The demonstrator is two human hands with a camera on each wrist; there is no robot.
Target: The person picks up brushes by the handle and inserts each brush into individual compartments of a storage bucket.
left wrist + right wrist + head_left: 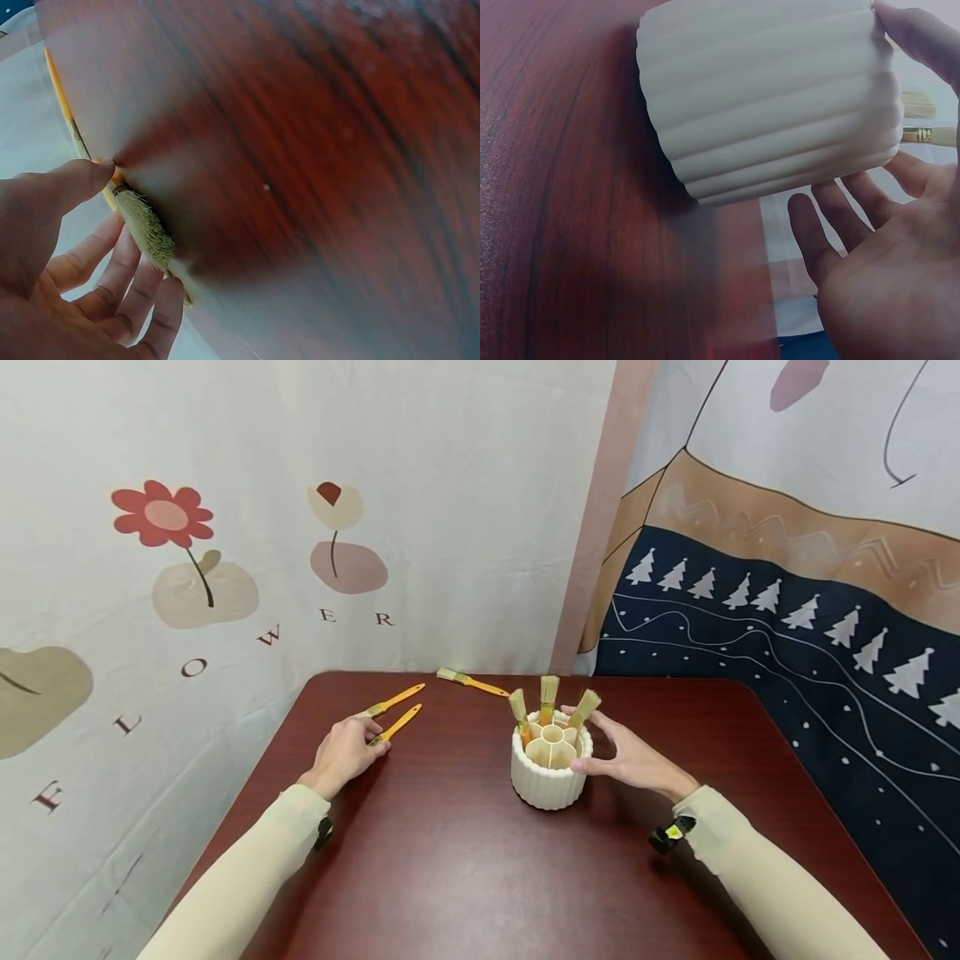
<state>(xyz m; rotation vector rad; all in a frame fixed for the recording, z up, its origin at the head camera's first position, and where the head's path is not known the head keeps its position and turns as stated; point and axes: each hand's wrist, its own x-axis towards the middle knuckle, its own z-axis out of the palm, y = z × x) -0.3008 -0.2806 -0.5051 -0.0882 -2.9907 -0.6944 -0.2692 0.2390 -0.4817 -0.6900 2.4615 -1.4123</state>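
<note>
Toward the left of the table, my left hand (347, 750) pinches a yellow-handled paintbrush (400, 722) near its ferrule. In the left wrist view, its pale green bristles (148, 229) lie between thumb and fingers. A second paintbrush (397, 697) lies just beyond, its bristle end partly hidden by the hand. My right hand (626, 756) holds a white ribbed brush holder (550, 785), thumb at the rim and fingers around the far side. Several brushes stand bristles up in the holder's rear compartments, one being a paintbrush (549, 693); the front compartments hold nothing visible.
Another yellow-handled paintbrush (472, 682) lies by the back edge of the dark red table (450, 860). Behind the table hangs a pale cloth (465, 527) with printed flowers, and a navy tree-patterned cloth (787, 693) is at the right.
</note>
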